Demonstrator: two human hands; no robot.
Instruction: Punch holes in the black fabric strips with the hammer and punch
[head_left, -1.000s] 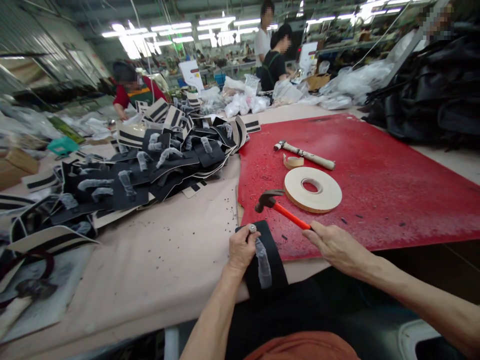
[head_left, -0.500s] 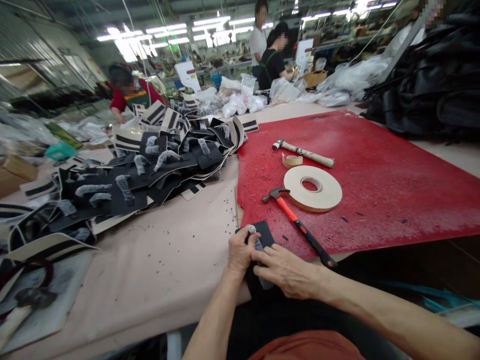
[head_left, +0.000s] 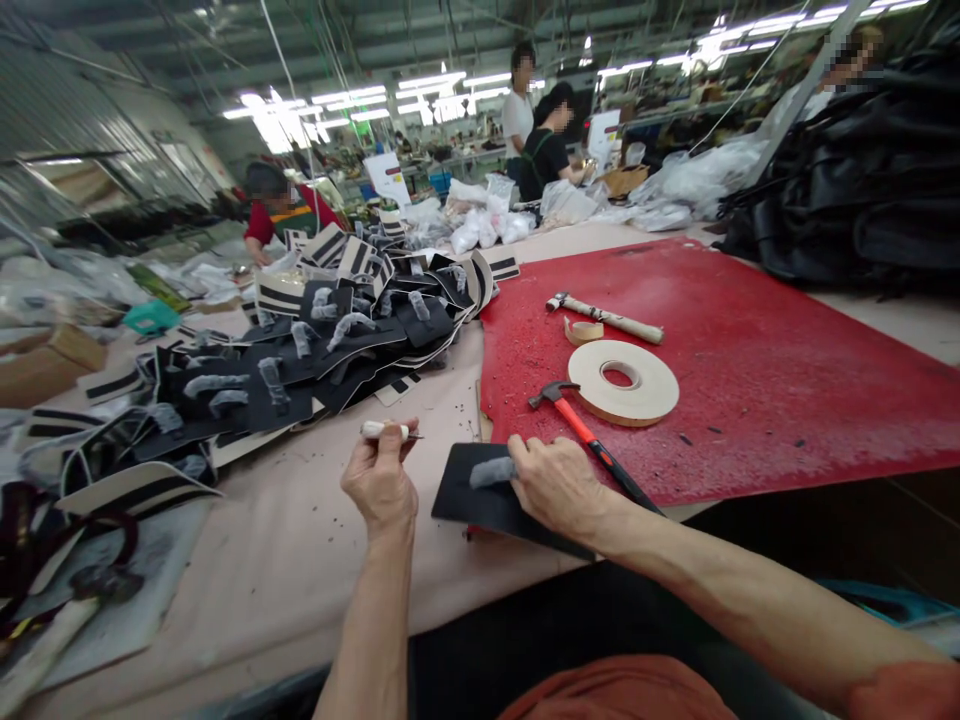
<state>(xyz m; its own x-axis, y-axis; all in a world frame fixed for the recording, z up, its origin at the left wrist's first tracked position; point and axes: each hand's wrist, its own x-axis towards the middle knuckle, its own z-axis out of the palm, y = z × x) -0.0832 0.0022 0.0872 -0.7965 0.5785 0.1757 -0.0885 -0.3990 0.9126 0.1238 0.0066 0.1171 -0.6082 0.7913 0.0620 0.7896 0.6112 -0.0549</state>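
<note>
My left hand [head_left: 382, 480] is closed around a white-handled awl [head_left: 373, 430], its thin metal point aimed right, above the pale tabletop. My right hand [head_left: 559, 485] grips the plastic-wrapped handle [head_left: 493, 472] of a flat black panel [head_left: 459, 490]. The panel is tilted at the table's near edge, and its right part is hidden behind my hand and forearm. A gap separates the awl's tip from the panel. Just beyond my right hand lies a claw hammer [head_left: 581, 425] with a red and black handle.
On the red sheet [head_left: 765, 370] lie a tape roll [head_left: 656, 385], a smaller tape piece [head_left: 583, 331] and another hammer [head_left: 611, 318]. Similar black panels [head_left: 352, 350] are heaped at left. Black goods [head_left: 862, 190] are piled at right. Co-workers [head_left: 551, 145] sit and stand farther back.
My left hand has moved left with the awl, away from the panel. The panel has been raised and turned, and my right hand now grips its wrapped handle.
</note>
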